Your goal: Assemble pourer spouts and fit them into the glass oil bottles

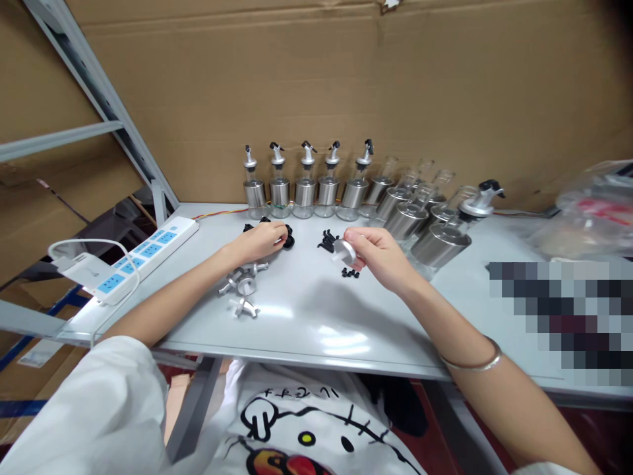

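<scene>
My right hand pinches a silver pourer cap above the middle of the table, its round disc tilted and a pale stem pointing down. My left hand is closed at a pile of black rubber stoppers, its fingertips on one of them; the hand hides part of the pile. Below my left wrist lie several loose silver pourer caps. Near my right fingertips are a small heap of black spout levers and a few tiny black plugs.
A row of glass-and-steel oil bottles with pourers stands along the cardboard wall. Open-necked bottles cluster at right, with a pourer-topped bottle in front. A white power strip lies left; a plastic bag sits far right.
</scene>
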Demonstrator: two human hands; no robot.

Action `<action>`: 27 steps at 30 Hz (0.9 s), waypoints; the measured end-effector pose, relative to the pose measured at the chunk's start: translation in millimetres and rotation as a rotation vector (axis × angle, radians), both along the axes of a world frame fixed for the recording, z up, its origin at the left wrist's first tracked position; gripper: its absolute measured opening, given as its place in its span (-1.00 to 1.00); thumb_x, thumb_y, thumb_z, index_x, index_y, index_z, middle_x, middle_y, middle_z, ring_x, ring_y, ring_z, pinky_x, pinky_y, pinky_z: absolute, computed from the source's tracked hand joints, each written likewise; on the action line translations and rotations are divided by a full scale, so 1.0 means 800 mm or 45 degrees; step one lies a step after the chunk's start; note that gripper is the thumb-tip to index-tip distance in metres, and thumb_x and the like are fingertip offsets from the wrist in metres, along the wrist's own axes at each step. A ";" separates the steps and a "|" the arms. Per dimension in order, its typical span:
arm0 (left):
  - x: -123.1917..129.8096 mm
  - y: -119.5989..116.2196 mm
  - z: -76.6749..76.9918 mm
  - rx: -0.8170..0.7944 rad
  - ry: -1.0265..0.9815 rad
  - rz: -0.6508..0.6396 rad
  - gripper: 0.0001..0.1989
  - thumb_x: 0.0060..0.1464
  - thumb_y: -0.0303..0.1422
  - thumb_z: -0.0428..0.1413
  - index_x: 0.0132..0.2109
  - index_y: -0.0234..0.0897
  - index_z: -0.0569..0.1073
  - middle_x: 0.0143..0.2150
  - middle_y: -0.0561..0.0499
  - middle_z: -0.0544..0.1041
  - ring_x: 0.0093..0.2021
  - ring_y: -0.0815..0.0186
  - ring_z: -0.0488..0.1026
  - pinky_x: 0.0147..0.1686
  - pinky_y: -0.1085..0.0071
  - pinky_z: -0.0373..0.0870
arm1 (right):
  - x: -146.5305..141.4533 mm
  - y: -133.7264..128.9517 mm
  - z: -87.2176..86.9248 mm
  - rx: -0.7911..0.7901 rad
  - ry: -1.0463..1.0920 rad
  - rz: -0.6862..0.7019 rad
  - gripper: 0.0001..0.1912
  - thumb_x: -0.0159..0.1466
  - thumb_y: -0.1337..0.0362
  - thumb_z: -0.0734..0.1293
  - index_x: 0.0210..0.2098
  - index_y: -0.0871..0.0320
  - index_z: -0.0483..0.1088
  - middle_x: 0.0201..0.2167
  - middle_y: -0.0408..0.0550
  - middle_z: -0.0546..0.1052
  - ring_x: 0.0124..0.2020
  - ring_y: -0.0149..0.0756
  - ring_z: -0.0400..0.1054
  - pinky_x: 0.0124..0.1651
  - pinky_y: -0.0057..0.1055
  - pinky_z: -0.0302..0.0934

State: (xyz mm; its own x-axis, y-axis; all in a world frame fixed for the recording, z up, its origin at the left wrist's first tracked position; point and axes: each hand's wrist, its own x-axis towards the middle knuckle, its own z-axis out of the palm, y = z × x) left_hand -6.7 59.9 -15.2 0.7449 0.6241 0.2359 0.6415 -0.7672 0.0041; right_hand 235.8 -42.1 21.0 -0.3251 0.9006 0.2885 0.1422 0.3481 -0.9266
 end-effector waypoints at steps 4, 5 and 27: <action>-0.001 -0.002 0.001 -0.020 -0.028 -0.001 -0.86 0.11 -0.50 -0.02 -0.29 -0.34 0.44 -0.27 -0.07 0.49 -0.35 0.32 0.43 -0.34 0.45 0.29 | 0.001 0.001 -0.001 -0.013 0.008 0.008 -0.42 0.23 -0.18 0.26 -0.65 0.15 0.20 -0.77 -0.25 0.20 -0.68 -0.50 0.02 -0.55 -0.46 -0.10; 0.001 -0.006 0.002 -0.025 -0.039 -0.009 -0.87 0.11 -0.50 -0.02 -0.29 -0.33 0.43 -0.26 -0.07 0.49 -0.35 0.32 0.43 -0.34 0.45 0.29 | 0.001 0.001 -0.002 -0.014 0.016 0.008 -0.42 0.24 -0.17 0.26 -0.65 0.15 0.20 -0.77 -0.25 0.20 -0.68 -0.50 0.02 -0.55 -0.46 -0.10; 0.032 -0.152 -0.014 -1.168 -1.443 -0.247 -0.71 0.22 -0.18 0.07 -0.32 -0.29 0.23 -0.19 0.00 0.29 -0.28 0.39 0.44 -0.22 0.38 0.46 | -0.004 -0.002 -0.006 -0.531 0.084 0.350 -0.49 0.13 -0.20 0.36 -0.44 0.14 0.27 -0.59 -0.11 0.50 -0.57 -0.33 0.47 -0.48 -0.44 0.38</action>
State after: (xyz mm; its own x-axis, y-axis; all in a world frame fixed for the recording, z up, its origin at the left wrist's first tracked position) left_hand 18.7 -61.7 -26.0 0.5236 0.7882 0.3234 -0.1470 -0.2903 0.9456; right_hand 232.7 -43.4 16.5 -0.5596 0.8273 -0.0499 0.0339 -0.0373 -0.9987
